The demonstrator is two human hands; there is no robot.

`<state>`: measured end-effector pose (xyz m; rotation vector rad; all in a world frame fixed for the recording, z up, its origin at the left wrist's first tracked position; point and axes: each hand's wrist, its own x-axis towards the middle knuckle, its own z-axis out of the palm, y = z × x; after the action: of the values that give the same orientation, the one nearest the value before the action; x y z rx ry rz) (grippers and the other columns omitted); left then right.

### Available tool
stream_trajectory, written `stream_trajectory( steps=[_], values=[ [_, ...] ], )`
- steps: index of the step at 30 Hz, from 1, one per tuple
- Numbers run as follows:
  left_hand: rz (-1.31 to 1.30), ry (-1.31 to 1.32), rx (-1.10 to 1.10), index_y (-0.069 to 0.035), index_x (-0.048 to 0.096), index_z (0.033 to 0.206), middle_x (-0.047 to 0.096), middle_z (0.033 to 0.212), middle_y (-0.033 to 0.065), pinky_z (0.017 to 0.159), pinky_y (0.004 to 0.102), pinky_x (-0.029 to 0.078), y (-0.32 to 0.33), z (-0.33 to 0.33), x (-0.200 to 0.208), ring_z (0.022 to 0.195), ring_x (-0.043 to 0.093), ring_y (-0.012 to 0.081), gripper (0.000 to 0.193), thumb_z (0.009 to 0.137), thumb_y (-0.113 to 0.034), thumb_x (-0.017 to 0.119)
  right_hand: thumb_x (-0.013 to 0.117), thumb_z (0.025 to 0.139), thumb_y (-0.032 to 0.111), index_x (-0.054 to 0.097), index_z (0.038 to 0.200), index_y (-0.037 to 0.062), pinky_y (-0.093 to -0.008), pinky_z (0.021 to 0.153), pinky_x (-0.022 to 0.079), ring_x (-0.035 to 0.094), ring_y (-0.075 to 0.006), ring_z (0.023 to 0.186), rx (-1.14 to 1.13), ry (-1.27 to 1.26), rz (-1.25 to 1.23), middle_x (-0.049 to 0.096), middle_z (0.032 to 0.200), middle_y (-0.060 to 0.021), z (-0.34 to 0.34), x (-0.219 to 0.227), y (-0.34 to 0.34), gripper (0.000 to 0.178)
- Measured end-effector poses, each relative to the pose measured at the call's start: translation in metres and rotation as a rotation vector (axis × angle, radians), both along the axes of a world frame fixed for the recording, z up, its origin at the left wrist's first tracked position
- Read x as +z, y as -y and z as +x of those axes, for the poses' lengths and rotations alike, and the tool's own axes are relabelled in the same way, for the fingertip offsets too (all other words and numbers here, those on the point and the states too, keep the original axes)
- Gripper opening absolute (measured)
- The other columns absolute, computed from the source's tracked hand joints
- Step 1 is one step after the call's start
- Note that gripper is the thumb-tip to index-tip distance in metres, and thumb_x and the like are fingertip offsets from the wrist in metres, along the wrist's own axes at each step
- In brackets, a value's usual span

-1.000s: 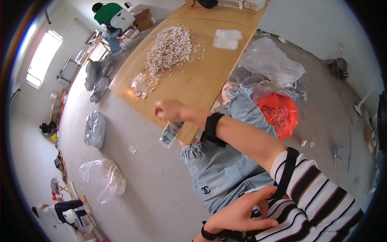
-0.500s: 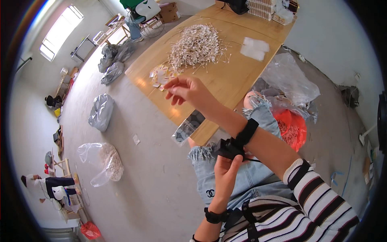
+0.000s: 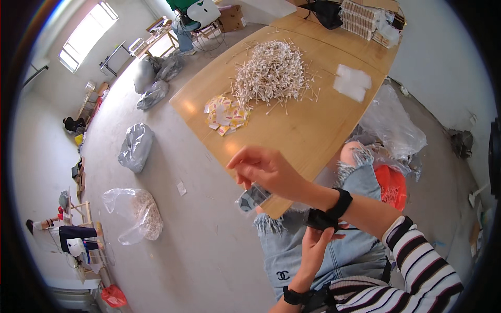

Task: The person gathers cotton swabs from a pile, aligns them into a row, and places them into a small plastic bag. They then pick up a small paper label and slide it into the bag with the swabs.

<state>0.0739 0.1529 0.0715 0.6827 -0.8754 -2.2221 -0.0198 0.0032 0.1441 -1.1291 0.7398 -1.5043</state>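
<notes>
My right hand hovers over the near left edge of the wooden table, fingers loosely bent and apart, nothing seen in them. A black strap circles that wrist and carries a small black box-shaped device. From below, my left hand grips this device between thumb and fingers; part of the grip is hidden. Beneath my right hand, a dark patterned sheet in clear plastic lies at the table corner. Farther off are a heap of cotton swabs and a pile of small yellow-and-white cards.
White sheets lie at the table's right side; stacked packs stand at its far end. A red bag is beside my knee. Bags of swabs and grey plastic bags sit on the floor. Another person is at far left.
My right hand has drawn back from the small cards toward the near table corner. My left hand stays on the wrist device, and the whole view has shifted slightly.
</notes>
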Motion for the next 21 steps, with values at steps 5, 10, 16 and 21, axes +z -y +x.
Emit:
stream_trajectory(
  steps=[5, 10, 16, 21],
  values=[
    [0.033, 0.025, -0.169, 0.002, 0.045, 0.13, 0.059, 0.127, 0.0156, 0.095, 0.0432, 0.052, 0.021, -0.007, -0.018, 0.119, 0.058, 0.0292, 0.034, 0.099, -0.008, 0.055, 0.054, 0.097, 0.006, 0.06, 0.103, 0.0011, -0.0221, 0.064, 0.049, 0.06, -0.0075, 0.072, -0.102, 0.058, 0.059, 0.061, 0.08, -0.0039, -0.027, -0.012, 0.012, 0.01],
    [-0.22, 0.353, -0.205, 0.002, 0.045, 0.135, 0.055, 0.133, 0.014, 0.101, 0.034, 0.046, 0.054, -0.007, -0.015, 0.124, 0.054, 0.0215, 0.045, 0.094, -0.005, 0.063, 0.062, 0.09, 0.01, 0.059, 0.115, 0.0073, -0.0355, 0.083, 0.051, 0.063, -0.0229, 0.097, -0.282, -0.904, -0.016, 0.063, 0.105, -0.0133, -0.087, -0.072, 0.038, 0.025],
    [-0.198, 0.525, -0.109, 0.004, 0.052, 0.127, 0.062, 0.123, 0.0137, 0.097, 0.0297, 0.046, 0.088, 0.006, -0.02, 0.114, 0.061, 0.0198, 0.033, 0.096, -0.004, 0.059, 0.062, 0.084, 0.015, 0.055, 0.134, 0.0231, -0.0485, 0.106, 0.042, 0.043, -0.0482, 0.128, -0.562, -1.317, 0.246, 0.036, 0.145, -0.0272, -0.182, -0.137, 0.102, 0.052],
    [-0.185, 0.546, -0.12, 0.005, 0.055, 0.123, 0.064, 0.119, 0.0123, 0.095, 0.029, 0.047, 0.099, -0.006, -0.015, 0.109, 0.063, 0.0195, 0.028, 0.097, -0.005, 0.058, 0.06, 0.084, 0.024, 0.059, 0.129, 0.0194, -0.0498, 0.107, 0.04, 0.041, -0.0501, 0.13, -0.499, -1.24, 0.386, 0.037, 0.143, -0.0316, -0.209, -0.138, 0.151, 0.045]
  ],
)
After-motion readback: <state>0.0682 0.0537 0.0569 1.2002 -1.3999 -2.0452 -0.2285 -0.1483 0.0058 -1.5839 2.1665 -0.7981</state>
